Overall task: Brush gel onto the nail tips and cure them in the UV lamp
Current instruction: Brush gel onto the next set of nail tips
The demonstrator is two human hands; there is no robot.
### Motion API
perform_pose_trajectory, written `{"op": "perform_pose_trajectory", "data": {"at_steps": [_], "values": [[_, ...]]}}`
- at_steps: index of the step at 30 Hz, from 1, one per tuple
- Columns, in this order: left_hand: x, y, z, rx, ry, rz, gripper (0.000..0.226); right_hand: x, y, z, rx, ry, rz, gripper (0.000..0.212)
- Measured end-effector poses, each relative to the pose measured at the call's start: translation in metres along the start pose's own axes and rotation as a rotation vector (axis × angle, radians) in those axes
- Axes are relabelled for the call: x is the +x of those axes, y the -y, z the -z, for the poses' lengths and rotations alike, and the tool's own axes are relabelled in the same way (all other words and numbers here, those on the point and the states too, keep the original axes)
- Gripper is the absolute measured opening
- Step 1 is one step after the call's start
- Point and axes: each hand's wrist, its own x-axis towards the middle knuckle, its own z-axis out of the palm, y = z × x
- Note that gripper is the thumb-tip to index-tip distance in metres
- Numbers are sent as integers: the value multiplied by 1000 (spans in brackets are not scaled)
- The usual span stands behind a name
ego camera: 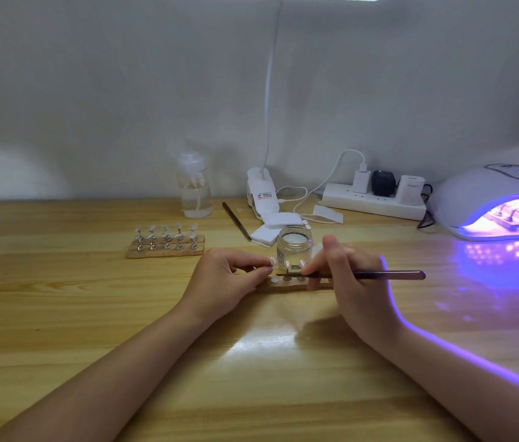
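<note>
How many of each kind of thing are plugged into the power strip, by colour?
On the power strip:
White plug with cable: 1
Black adapter: 1
White adapter: 1
By colour: white 2, black 1
Total: 3

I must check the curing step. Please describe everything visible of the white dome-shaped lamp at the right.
The white dome-shaped UV lamp looks like smooth plastic and stands on the wooden table at its far right, partly cut off by the frame. It is switched on: violet light fills its arched opening and spills onto the tabletop. A holder with nail stands lies inside. A small lit display sits on top.
</note>
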Motion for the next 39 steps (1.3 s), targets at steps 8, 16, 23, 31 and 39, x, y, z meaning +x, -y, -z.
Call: {"op": "perform_pose_trajectory", "data": {"at_steps": [8,16,23,31,39], "values": [[0,-2,0,-29,18,-25,27,2,-4,1,-95,4,3,34],[0,-1,0,-22,13,-14,25,0,-3,1,-62,14,53,38],[0,-3,1,-45,25,-14,24,0,-2,2,-41,-24,36,46],[0,-2,0,11,25,-25,19,2,-5,1,-186,75,106,35],[0,-2,0,41,12,-16,17,0,-2,1,-10,-6,22,43]]}}
